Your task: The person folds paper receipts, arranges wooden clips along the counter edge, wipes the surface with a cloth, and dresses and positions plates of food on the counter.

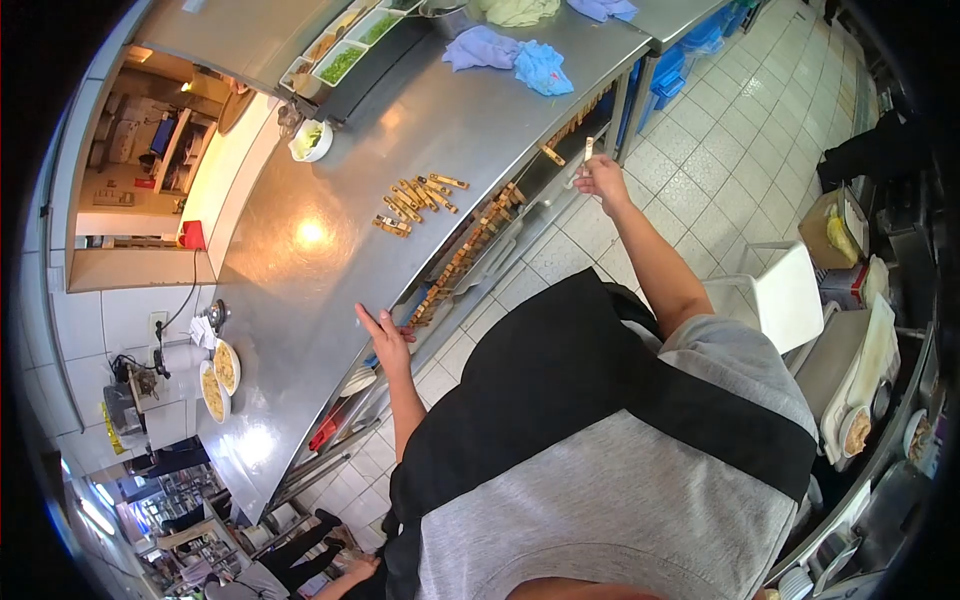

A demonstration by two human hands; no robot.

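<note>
My right hand (598, 180) is raised beyond the counter's front edge, pinching a wooden clothespin (589, 149) that points upward. At the near edge of the steel counter (300, 270) rests my left hand (387, 332), its fingers spread with nothing between them. Several wooden clothespins (415, 200) lie in a loose group on the counter, between the two hands. Below the edge hangs a long row of clothespins (468, 248), and one more clothespin (552, 154) sits apart, close to my right hand.
Purple (480, 48) and blue cloths (543, 70) lie at the counter's far end. A white bowl (312, 142) stands by the food trays (341, 62). Two filled dishes (226, 367) are at the left. A white stool (775, 295) stands on the right. Another person (262, 578) is at the lower left.
</note>
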